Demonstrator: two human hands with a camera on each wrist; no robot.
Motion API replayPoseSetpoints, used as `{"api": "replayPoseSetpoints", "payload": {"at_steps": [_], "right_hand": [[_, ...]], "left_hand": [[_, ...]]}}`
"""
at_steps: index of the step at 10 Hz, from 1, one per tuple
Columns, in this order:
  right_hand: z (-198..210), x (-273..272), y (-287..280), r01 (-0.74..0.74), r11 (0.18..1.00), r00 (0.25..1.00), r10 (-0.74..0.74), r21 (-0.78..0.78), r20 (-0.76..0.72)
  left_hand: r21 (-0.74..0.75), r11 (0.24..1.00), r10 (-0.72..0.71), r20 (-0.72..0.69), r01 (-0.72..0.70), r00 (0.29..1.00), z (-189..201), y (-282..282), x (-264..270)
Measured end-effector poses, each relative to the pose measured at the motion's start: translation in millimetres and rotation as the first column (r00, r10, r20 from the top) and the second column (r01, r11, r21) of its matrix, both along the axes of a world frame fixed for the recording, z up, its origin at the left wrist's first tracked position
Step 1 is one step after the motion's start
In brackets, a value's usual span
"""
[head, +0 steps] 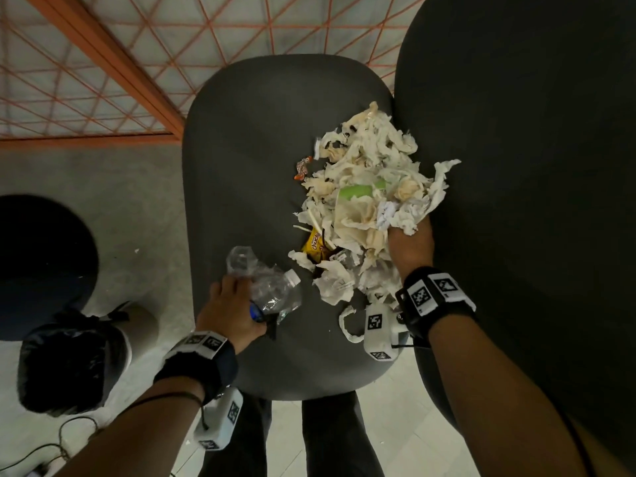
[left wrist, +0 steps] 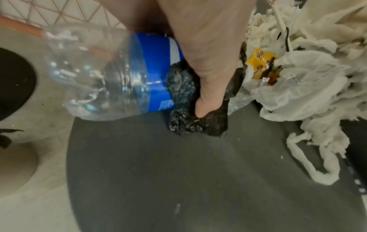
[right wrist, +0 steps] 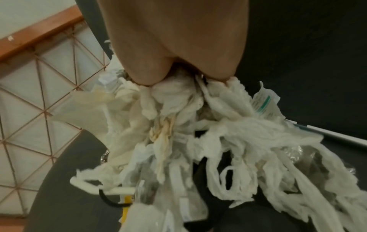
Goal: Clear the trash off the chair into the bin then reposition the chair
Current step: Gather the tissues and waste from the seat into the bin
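Note:
A dark grey chair seat carries a heap of torn white paper tissue with a green cup and a yellow snack wrapper in it. My left hand grips a crushed clear plastic bottle with a blue label, and its thumb presses a crumpled black plastic scrap against it. My right hand is buried in the right side of the heap, clutching a bunch of tissue with strips hanging from it.
The chair's dark backrest rises on the right. A bin lined with a black bag stands on the floor at lower left, beside a dark round base. An orange grid partition runs behind the chair. A small orange candy wrapper lies on the seat.

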State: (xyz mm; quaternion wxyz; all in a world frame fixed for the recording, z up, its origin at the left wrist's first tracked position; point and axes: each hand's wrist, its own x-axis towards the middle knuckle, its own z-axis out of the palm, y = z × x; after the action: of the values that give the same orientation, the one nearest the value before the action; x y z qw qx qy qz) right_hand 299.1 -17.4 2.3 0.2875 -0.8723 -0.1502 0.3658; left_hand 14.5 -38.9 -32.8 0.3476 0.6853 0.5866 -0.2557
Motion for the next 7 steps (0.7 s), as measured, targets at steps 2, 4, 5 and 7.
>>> {"api": "replayPoseSetpoints", "payload": {"at_steps": [2, 4, 5, 7], "right_hand": [[20.6, 1.0, -1.0, 0.192, 0.976, 0.979, -0.184, 0.097, -0.086], [30.8, -15.1, -6.7, 0.370, 0.929, 0.873, -0.342, 0.015, -0.349], [33.9, -32.4, -10.7, 0.264, 0.963, 0.856, -0.259, -0.052, -0.447], [37.4, -42.4, -13.9, 0.051, 0.992, 0.882, -0.100, -0.119, -0.461]], "left_hand": [[-0.259, 0.790, 0.612, 0.358, -0.555, 0.705, 34.4, -13.1, 17.5], [-0.570, 0.625, 0.777, 0.520, -0.533, 0.355, 75.8, -20.9, 57.7], [-0.566, 0.645, 0.745, 0.617, -0.514, 0.256, 89.9, -2.3, 84.7], [-0.583, 0.544, 0.757, 0.651, -0.604, 0.054, 89.4, 35.7, 104.8]]}}
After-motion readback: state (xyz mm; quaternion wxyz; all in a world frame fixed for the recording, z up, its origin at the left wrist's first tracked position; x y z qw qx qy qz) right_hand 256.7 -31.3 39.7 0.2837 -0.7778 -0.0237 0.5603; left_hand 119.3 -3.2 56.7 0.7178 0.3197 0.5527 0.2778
